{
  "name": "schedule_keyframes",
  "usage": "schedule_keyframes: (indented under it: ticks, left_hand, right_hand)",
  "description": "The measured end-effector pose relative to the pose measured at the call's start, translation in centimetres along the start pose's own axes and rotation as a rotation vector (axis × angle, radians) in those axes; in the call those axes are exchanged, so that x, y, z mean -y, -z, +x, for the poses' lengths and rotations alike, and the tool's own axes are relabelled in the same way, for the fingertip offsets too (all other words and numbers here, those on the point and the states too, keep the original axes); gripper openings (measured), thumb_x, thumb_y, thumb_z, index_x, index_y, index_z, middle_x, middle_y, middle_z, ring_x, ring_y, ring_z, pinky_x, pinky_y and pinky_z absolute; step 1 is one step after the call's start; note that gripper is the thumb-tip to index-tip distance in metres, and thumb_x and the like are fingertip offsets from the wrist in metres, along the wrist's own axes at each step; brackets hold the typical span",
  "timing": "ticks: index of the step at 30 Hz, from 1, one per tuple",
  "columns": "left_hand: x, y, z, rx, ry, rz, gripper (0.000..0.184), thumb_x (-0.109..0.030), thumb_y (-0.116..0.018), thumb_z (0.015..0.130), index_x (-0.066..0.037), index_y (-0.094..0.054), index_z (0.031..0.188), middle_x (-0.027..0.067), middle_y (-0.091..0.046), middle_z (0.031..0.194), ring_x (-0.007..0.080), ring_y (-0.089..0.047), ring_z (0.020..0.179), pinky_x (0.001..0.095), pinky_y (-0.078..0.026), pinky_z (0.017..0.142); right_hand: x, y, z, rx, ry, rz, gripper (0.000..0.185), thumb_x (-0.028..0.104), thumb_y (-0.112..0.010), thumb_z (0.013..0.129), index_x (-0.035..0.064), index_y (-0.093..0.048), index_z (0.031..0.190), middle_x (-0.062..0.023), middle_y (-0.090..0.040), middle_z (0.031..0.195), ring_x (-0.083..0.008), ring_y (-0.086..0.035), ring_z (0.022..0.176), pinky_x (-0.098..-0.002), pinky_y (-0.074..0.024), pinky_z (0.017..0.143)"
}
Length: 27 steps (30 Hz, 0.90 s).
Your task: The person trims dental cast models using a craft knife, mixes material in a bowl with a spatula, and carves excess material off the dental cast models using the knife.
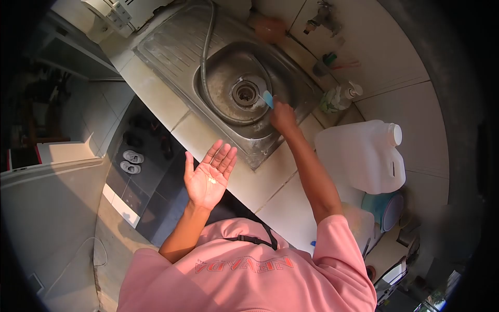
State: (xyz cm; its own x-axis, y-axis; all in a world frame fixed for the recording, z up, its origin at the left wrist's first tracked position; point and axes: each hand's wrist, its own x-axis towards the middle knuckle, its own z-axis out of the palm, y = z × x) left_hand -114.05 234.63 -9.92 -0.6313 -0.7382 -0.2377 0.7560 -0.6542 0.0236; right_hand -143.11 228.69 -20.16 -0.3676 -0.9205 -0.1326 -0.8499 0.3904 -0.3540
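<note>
My right hand (pixel 283 118) is closed on a light blue tool (pixel 268 99), perhaps a brush or scraper, whose tip is at the right side of the drain (pixel 245 93) in the steel sink (pixel 228 57). Whitish residue lies around the drain. A grey hose (pixel 202 67) runs down into the basin and curves along its wall. My left hand (pixel 208 179) is held palm up in front of the counter edge, fingers stretched out, with small whitish bits (pixel 212 180) lying on the palm.
A large white jug (pixel 358 153) stands right of my right forearm, with a teal container (pixel 382 210) behind it. A soap bottle (pixel 338 98) and a tap (pixel 322 21) are by the tiled wall. White shoes (pixel 132 161) sit on the floor at left.
</note>
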Motion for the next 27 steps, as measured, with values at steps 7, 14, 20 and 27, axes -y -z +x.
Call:
schedule_keyframes:
  ticks: [7, 14, 20, 27]
  left_hand:
    - [-5.2, 0.7, -0.2, -0.053, -0.136, -0.037, 0.067, -0.052, -0.038, 0.102, 0.003, -0.046, 0.138, 0.0205, -0.059, 0.132, 0.0332, -0.048, 0.133, 0.0449, -0.031, 0.118]
    - [-5.7, -0.8, 1.9, 0.028, -0.110, -0.036, 0.068, -0.051, -0.035, 0.103, 0.005, -0.042, 0.140, 0.0212, -0.057, 0.135, 0.0348, -0.044, 0.136, 0.0458, -0.028, 0.119]
    - [-4.2, -4.3, 3.6, 0.029, -0.086, -0.084, 0.075, -0.054, -0.033, 0.101, 0.005, -0.031, 0.147, 0.0249, -0.035, 0.151, 0.0375, -0.024, 0.146, 0.0461, -0.016, 0.123]
    - [0.1, -6.8, 2.7, 0.102, 0.010, 0.007, 0.085, -0.066, -0.029, 0.097, -0.002, -0.022, 0.153, 0.0229, -0.027, 0.156, 0.0349, -0.023, 0.146, 0.0450, -0.018, 0.121]
  right_hand:
    - [-1.8, -9.0, 5.4, 0.159, 0.058, -0.178, 0.027, 0.007, -0.046, 0.091, -0.0051, -0.063, 0.109, -0.0260, -0.069, 0.094, -0.0411, -0.069, 0.089, -0.0480, -0.0555, 0.082]
    - [-0.3, -4.7, 4.4, 0.174, 0.049, -0.083, 0.036, 0.007, -0.047, 0.090, -0.0018, -0.059, 0.123, -0.0290, -0.067, 0.100, -0.0442, -0.066, 0.095, -0.0488, -0.0540, 0.084]
    - [7.2, 11.6, -7.6, 0.227, 0.128, 0.469, 0.047, 0.001, -0.060, 0.087, 0.0079, -0.057, 0.134, -0.0201, -0.068, 0.098, -0.0340, -0.066, 0.083, -0.0394, -0.0527, 0.072]
    - [12.2, 18.9, -19.2, 0.140, 0.449, 0.187, 0.053, -0.003, -0.063, 0.084, 0.0203, -0.062, 0.132, -0.0082, -0.062, 0.092, -0.0238, -0.062, 0.073, -0.0368, -0.0530, 0.064]
